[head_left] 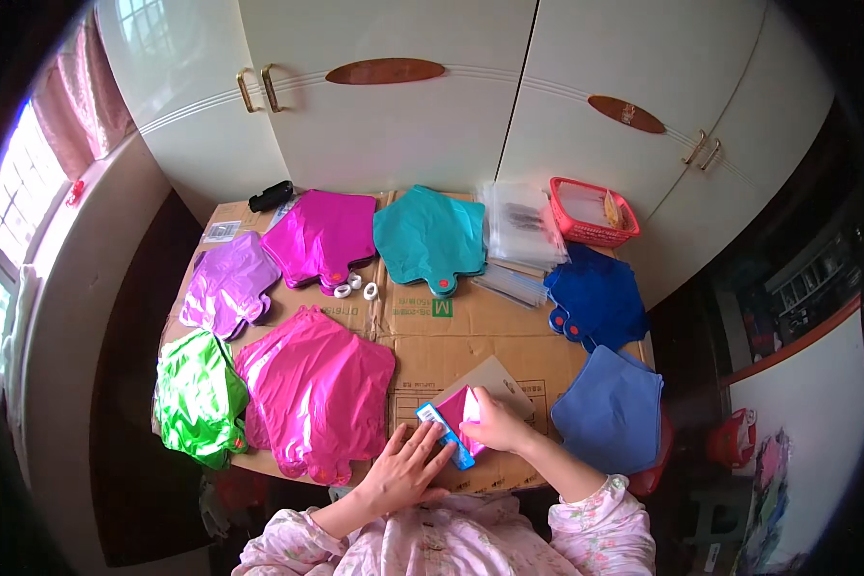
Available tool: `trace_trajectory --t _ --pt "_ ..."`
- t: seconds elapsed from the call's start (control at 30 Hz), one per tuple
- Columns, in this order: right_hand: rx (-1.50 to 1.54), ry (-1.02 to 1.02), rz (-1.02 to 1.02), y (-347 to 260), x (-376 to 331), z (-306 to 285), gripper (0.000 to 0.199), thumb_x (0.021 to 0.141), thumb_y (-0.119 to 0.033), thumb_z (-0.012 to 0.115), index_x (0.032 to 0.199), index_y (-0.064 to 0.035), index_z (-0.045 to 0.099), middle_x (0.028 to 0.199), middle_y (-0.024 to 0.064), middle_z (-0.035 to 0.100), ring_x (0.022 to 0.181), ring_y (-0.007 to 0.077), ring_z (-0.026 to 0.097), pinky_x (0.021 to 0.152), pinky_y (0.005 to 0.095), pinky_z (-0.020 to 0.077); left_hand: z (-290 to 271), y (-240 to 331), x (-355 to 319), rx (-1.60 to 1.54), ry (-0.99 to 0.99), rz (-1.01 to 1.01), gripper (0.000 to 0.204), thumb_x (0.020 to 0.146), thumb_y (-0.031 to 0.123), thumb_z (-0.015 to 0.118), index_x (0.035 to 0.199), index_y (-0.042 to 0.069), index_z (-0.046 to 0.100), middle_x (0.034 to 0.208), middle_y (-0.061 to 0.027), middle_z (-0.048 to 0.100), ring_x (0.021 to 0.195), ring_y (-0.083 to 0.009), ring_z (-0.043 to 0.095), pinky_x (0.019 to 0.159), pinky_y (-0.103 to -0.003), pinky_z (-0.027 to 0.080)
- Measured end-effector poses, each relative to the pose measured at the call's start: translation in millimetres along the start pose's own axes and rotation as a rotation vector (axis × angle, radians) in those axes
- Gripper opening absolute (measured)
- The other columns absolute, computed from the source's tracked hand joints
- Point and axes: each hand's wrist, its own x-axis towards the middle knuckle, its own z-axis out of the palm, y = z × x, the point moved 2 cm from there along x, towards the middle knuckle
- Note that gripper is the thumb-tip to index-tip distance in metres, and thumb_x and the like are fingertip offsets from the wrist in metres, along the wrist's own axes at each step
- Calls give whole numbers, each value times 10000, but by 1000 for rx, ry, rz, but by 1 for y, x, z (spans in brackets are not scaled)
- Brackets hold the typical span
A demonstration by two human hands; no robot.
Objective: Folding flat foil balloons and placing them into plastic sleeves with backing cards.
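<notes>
Near the front edge of the cardboard-covered table lies a clear packet with a blue header strip [446, 437], set at a slant. Folded pink foil [455, 408], which looks like a flat foil balloon, shows at the packet. My left hand [408, 468] lies with fingers stretched out, its fingertips on the blue strip. My right hand [499, 424] is closed on the pink foil at its right side; its fingertips are partly hidden. A grey-brown card [494, 376] lies beneath, just beyond my hands. Left of them spreads a stack of flat pink foil balloons [317, 389].
Around the table lie foil balloon stacks: green [199, 394], lilac [228, 283], magenta [322, 235], teal [429, 233], dark blue [600, 296] and light blue [610, 408]. Clear bags [523, 226] and a red basket [595, 230] stand far right. White rings [371, 291] lie mid-table.
</notes>
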Motion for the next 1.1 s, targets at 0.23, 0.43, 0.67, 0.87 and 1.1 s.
trace_trajectory --t 0.23,0.43,0.67,0.87,1.1 --pt "-411 82 -212 -27 -3 -27 620 780 -283 662 1278 -15 407 1237 249 508 1132 371 515 911 452 443 -6 -3 5 -10 -47 39 796 829 618 487 1419 105 344 1413 -226 355 1323 -379 333 1066 -549 243" --pt "-703 -150 -602 5 2 -56 758 768 -435 676 1417 -188 371 1481 4 340 1382 309 256 1097 479 245 -11 -6 9 20 -88 85 815 805 638 507 1415 119 356 1392 -231 366 1319 -385 328 1056 -550 254" --pt "-831 -235 -611 -4 5 -59 913 672 -497 717 1439 -189 328 1488 -12 335 1405 286 217 1123 460 201 -12 -11 12 16 -113 90 791 791 658 513 1404 176 379 1399 -235 353 1332 -386 313 1053 -599 236" --pt "-822 -242 -583 -9 11 -57 1025 616 -511 749 1455 -152 283 1490 26 330 1408 290 206 1132 454 185 -11 -13 12 47 -85 100 767 792 673 499 1392 206 396 1409 -246 341 1345 -405 293 1034 -639 237" --pt "-595 -168 -548 -40 60 -64 706 781 -411 678 1374 -128 421 1419 87 417 1331 318 336 1065 433 314 -5 5 6 93 -60 22 820 771 687 499 1395 165 395 1343 -277 416 1275 -450 365 1022 -621 278"
